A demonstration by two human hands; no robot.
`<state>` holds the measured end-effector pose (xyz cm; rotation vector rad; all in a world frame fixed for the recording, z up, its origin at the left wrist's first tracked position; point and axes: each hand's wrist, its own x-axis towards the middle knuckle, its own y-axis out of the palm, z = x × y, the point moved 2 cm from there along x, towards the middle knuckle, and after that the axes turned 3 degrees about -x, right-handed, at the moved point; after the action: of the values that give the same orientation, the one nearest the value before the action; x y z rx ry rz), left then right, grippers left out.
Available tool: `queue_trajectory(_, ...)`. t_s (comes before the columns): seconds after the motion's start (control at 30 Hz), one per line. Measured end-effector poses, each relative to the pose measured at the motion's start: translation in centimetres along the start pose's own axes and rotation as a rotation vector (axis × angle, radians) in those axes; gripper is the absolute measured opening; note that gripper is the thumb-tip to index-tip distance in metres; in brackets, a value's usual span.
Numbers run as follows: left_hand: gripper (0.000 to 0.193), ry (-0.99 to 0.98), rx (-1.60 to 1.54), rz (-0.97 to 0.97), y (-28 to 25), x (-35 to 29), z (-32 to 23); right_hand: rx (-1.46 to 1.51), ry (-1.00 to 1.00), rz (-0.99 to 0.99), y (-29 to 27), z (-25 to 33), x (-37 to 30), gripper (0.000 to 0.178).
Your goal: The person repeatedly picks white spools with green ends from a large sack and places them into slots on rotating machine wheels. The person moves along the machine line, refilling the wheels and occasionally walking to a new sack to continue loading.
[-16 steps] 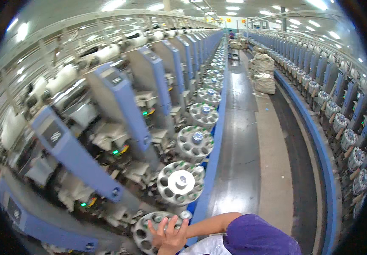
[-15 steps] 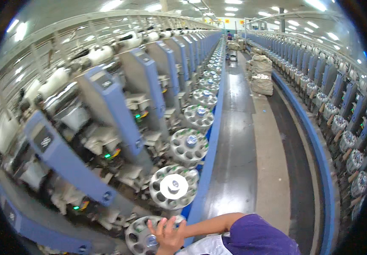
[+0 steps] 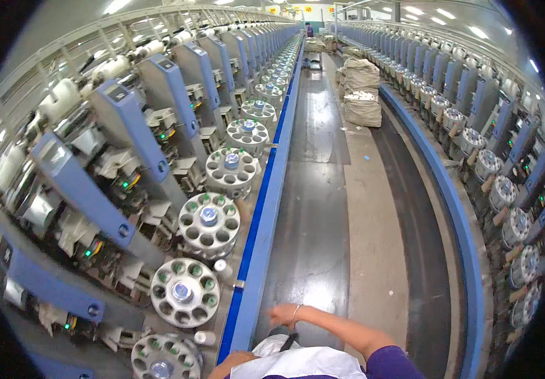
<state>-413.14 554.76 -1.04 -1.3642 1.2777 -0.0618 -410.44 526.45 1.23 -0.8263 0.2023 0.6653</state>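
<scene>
My right hand (image 3: 283,314), a thin bracelet on its wrist, hovers with loose, blurred fingers just right of the blue rail (image 3: 254,265), touching nothing. Its forearm comes in from a purple sleeve (image 3: 389,365) at the lower edge. Only a bit of my left hand (image 3: 229,364) shows at the bottom, against a white cloth bag (image 3: 301,361) at my front. Grey round bobbin magazines (image 3: 185,292) with ringed holes stand left of the rail, one (image 3: 165,360) nearest my left hand.
A long row of blue winding units (image 3: 127,136) runs along the left, another row (image 3: 506,189) along the right. A dark glossy aisle (image 3: 313,208) lies between them. Filled sacks (image 3: 362,95) stand in the aisle further on. A person (image 3: 309,28) stands at the far end.
My right hand has lifted off the nearest round magazine and moved right, past the blue rail. The view has swung toward the aisle.
</scene>
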Motion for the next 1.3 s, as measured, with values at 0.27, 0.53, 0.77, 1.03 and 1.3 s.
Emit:
queue_trajectory(0.27, 0.029, 0.221, 0.321, -0.017, -22.6, 28.7, -0.7, 0.154, 0.873, -0.921, -13.6, -41.6, -14.0, 0.036)
queue_trajectory(0.53, 0.033, 0.848, 0.265, -0.416, -55.6, 64.7, -21.2, 0.717, 1.273, -0.949, -0.1, -58.0, -34.6, 0.015)
queue_trajectory(0.77, 0.029, 0.365, -0.398, -0.255, -59.8, 86.7, -11.2, 0.747, 0.922, -0.969, -27.9, -75.5, -27.8, 0.015)
queue_trajectory(1.03, 0.033, -0.365, -0.253, 0.357, -62.8, 95.3, 8.7, 0.653, 0.643, -1.004, -86.6, -97.4, 1.8, 0.021)
queue_trajectory(1.3, 0.032, 0.054, -0.302, -0.091, -100.5, 134.5, -5.2, 0.577, 0.97, -0.418, -90.7, -110.3, -3.4, 0.024)
